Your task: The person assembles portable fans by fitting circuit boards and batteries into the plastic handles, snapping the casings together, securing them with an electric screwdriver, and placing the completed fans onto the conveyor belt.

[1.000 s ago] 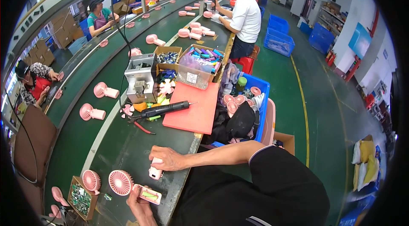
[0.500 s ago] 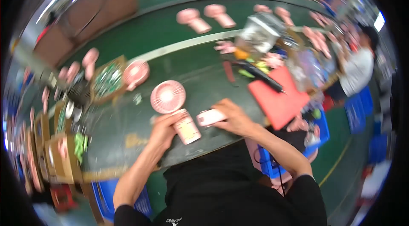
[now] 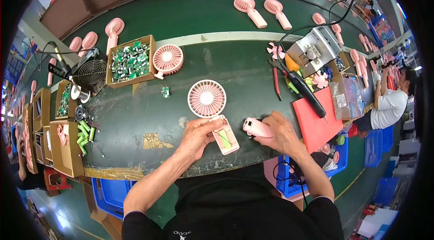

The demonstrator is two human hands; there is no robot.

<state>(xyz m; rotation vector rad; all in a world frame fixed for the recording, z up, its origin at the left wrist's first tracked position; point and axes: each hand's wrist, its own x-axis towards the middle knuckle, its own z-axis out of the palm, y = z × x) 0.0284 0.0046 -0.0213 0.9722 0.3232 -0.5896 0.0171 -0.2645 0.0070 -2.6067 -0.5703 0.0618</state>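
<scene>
Left hand: bare left hand [image 3: 196, 138], its grip closed about an opened pink plastic fan handle [image 3: 230, 150], thumb laid over the upper end.
Handle contents: one light-green cylindrical cell [image 3: 224, 139], lying lengthwise in the hollow.
Right hand: bare right hand [image 3: 282, 135], its grip grasping a rounded pink plastic handle shell [image 3: 257, 128], held just beside the opened handle, not touching it.
Fan head: round pink plastic grille [image 3: 207, 98], flat on the desk, its lower rim meeting the opened handle.
Desk: dark green, scuffed desk [image 3: 244, 75], front edge worn.
Cells, left: small heap of light-green cylindrical cells [image 3: 84, 134], beside an open brown cardboard box [image 3: 68, 163].
Pad, right: flat coral-red pad [image 3: 305, 124], a black pen-shaped power tool [image 3: 307, 95] resting partly across it.
Loose board: one small green circuit board [image 3: 166, 92], beyond the left hand.
Board box: brown cardboard box [image 3: 152, 59] filled with green circuit boards; second round pink fan head [image 3: 168, 59] just beside it, right.
Machine: grey metal box-shaped machine [image 3: 316, 50], far right.
Beyond the pale rail [image 3: 203, 37]: two pink handheld fans [image 3: 251, 11], lying side by side.
</scene>
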